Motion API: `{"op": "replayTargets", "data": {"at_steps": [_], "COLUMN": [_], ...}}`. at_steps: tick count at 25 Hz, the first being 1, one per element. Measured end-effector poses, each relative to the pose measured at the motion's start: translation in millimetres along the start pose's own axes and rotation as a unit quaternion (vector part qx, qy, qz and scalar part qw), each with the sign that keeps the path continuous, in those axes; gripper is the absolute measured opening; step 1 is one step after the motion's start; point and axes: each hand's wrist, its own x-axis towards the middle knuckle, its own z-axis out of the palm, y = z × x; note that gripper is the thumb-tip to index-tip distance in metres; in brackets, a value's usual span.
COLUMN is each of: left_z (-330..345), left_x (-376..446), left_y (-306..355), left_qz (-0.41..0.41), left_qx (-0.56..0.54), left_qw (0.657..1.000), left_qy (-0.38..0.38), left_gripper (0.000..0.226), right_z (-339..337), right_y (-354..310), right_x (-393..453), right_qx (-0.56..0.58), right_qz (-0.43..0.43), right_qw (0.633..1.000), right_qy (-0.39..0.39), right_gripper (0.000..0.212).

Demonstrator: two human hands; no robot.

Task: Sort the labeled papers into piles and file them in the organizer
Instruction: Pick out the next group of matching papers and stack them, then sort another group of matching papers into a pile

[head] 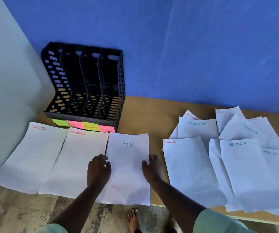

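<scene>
hr sheet (127, 165), long axis running away from body, pinched at both side edges: left grip (98, 170), right grip (152, 167); unsorted papers (232, 158) nearer right.

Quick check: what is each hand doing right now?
Left hand: pinches the left edge of the HR sheet.
Right hand: grips its right edge.

Bare forearms, no watch or rings visible. Pale green sleeve (219, 221) on right arm, matching green cloth at left. Bare foot (133, 219) below.
</scene>
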Motion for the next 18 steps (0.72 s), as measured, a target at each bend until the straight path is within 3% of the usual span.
{"op": "replayTargets", "data": {"at_steps": [6,10,12,15,18], "left_z": [25.5,58.3,79.6,110.8,131.1], "left_x": [-7.9,-34.3,-47.7,-62.8,-73.3], "left_y": [51.2,87.8,104.8,129.7,156.4], "left_qz": [0.077,0.115,0.122,0.101,0.050], "left_qx": [-0.062,-0.117,-0.125,-0.091,-0.088], "left_qw": [0.989,0.963,0.944,0.925,0.927], "left_qy": [-0.110,-0.213,-0.280,-0.354,-0.361], "left_gripper": [0.013,0.016,0.014,0.045,0.061], "right_z": [-69.1,-103.6,-115.4,-127.9,-140.7], "right_y": [39.9,96.5,124.5,151.3,153.6], "right_x": [22.9,26.3,23.6,22.3,26.2], "right_qx": [-0.097,-0.353,-0.375,-0.385,-0.382], "right_qz": [-0.096,-0.054,-0.019,-0.004,-0.011], "right_qw": [0.982,0.933,0.927,0.923,0.924], "right_qy": [0.131,0.055,0.027,0.022,0.035], "right_gripper": [0.029,0.074,0.090,0.096,0.087]}}
